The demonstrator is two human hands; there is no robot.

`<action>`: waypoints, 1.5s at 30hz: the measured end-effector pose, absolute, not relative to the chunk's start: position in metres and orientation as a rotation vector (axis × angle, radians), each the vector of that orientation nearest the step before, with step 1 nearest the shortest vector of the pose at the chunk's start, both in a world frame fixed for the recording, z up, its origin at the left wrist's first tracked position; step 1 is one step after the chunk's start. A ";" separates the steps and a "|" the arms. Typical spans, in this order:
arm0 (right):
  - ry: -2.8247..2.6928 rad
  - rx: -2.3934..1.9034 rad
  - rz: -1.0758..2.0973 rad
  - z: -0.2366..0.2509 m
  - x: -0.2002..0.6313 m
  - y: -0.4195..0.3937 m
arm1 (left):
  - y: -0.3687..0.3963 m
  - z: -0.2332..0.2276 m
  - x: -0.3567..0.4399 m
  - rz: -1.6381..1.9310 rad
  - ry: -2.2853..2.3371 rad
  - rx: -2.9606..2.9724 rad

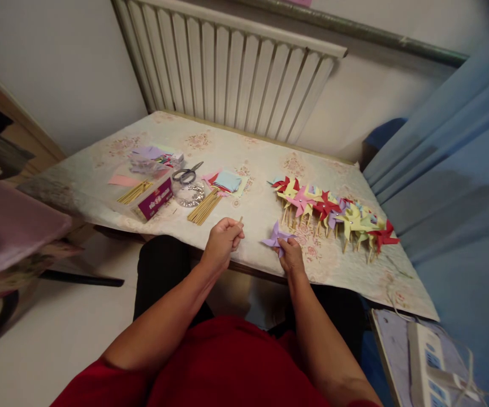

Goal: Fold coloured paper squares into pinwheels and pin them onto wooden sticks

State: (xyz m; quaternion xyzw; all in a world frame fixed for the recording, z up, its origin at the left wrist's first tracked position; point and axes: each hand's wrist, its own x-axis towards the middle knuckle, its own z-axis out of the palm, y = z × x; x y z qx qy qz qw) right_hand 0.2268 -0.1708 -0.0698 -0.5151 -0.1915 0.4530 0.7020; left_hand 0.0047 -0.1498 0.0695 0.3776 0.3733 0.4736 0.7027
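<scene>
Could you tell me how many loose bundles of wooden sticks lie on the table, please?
2: one bundle of sticks left of the purple box, another below the scissors. More may be hidden.

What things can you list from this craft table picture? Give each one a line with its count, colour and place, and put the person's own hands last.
purple pinwheel: one, purple, near table edge, in right hand
stick: one, tan, in left hand
finished pinwheels: a row, too overlapped to count; red, yellow, pink, purple; right side of table
stick bundles: two, tan, table centre-left
scissors: one pair, grey handles, centre-left
paper squares: small pile, mixed colours, centre
purple box: one, left
table: one, pale floral cover
radiator: one, white, behind table
curtain: blue, right
left hand: closed on stick
right hand: pinching purple pinwheel
</scene>
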 end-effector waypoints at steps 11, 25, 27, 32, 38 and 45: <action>-0.439 -1.152 1.005 -0.074 0.228 -0.170 | -0.149 0.067 0.005 1.026 0.789 0.814; -0.434 -1.159 0.999 -0.074 0.228 -0.170 | -0.150 0.068 0.004 1.002 0.791 0.785; -0.432 -1.166 0.997 -0.073 0.228 -0.170 | -0.150 0.069 0.004 0.991 0.782 0.781; -0.433 -1.167 1.002 -0.073 0.228 -0.170 | -0.151 0.071 0.004 0.971 0.789 0.781; -0.440 -1.146 1.012 -0.074 0.228 -0.169 | -0.152 0.072 0.004 0.962 0.784 0.792; -0.423 -1.146 1.008 -0.074 0.229 -0.170 | -0.152 0.072 0.004 0.959 0.790 0.814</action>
